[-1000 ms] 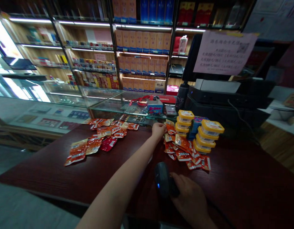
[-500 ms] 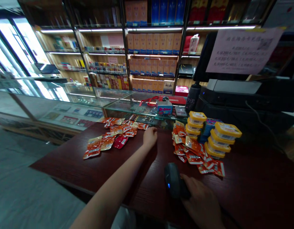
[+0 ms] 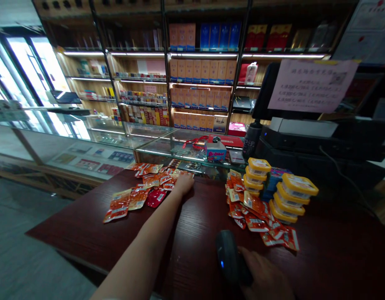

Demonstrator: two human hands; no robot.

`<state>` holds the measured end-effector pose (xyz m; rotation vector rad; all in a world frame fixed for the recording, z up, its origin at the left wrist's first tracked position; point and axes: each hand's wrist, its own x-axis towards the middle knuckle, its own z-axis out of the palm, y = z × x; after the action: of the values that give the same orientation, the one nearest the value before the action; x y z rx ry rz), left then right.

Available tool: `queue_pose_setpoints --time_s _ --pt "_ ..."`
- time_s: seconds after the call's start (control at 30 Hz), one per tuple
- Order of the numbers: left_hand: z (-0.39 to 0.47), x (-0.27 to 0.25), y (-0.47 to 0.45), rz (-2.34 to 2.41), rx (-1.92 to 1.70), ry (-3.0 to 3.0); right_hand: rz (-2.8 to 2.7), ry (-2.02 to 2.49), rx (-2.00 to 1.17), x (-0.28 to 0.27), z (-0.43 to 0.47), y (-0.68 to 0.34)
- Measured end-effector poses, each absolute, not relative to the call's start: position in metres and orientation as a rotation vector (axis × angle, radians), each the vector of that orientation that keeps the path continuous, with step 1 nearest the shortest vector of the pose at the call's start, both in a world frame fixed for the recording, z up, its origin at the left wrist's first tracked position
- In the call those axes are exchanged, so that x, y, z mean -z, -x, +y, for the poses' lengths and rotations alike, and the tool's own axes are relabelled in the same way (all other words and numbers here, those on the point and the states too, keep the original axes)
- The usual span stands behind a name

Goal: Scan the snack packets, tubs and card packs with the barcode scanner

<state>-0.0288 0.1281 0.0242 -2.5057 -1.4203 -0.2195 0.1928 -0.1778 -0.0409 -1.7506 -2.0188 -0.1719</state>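
My right hand [image 3: 262,273] is wrapped round the handle of a black barcode scanner [image 3: 228,256], which shows a small blue light, low over the counter. My left hand [image 3: 184,183] lies at the right end of a loose spread of orange snack packets [image 3: 151,180], touching or just above them; its fingers are mostly hidden by the back of the hand. One packet [image 3: 156,198] in that spread is dark red. On the right, a second heap of orange snack packets [image 3: 256,221] lies beyond the scanner, against stacked yellow-lidded tubs [image 3: 294,198].
The dark wooden counter [image 3: 195,233] meets a glass display case [image 3: 154,152]. A small colourful box [image 3: 215,152] and a red lanyard [image 3: 197,143] rest on the glass. At right stands a monitor [image 3: 262,93] with a paper sign. Stocked shelves [image 3: 201,68] line the wall.
My left hand has moved left, from the gap between the heaps onto the right end of the left packets. My view has tilted up slightly. The scanner stays in my right hand.
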Motion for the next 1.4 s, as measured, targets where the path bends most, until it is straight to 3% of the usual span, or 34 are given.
queue_pose_setpoints --time_s 0.13,0.23,0.43,0.63,0.93,1.1,1.2,1.4 --pt "0.119 -0.025 0.028 -1.448 0.197 2.505 -2.005 1.750 0.169 0.039 -0.178 -0.192" --pt "0.101 -0.027 0.025 -1.499 0.376 2.517 -1.993 1.760 0.184 0.037 -0.179 -0.191" --pt "0.056 -0.023 0.021 -1.822 1.215 2.573 -2.063 1.711 0.215 0.033 -0.180 -0.199" --pt "0.032 -0.004 0.027 -2.099 1.649 2.416 -2.015 1.726 0.254 0.022 -0.183 -0.196" --pt "0.030 0.007 0.031 -2.145 2.802 2.377 -1.802 1.771 -0.077 0.001 -0.184 -0.185" --pt "0.022 0.006 0.028 -1.926 2.992 2.346 -1.437 1.587 -0.566 -0.034 -0.168 -0.167" --pt "0.022 0.008 0.029 -1.925 2.930 2.340 -1.265 1.542 -0.786 -0.048 -0.155 -0.155" --pt "0.025 0.012 0.031 -1.989 2.628 2.407 -1.337 1.414 -0.775 -0.059 -0.142 -0.140"
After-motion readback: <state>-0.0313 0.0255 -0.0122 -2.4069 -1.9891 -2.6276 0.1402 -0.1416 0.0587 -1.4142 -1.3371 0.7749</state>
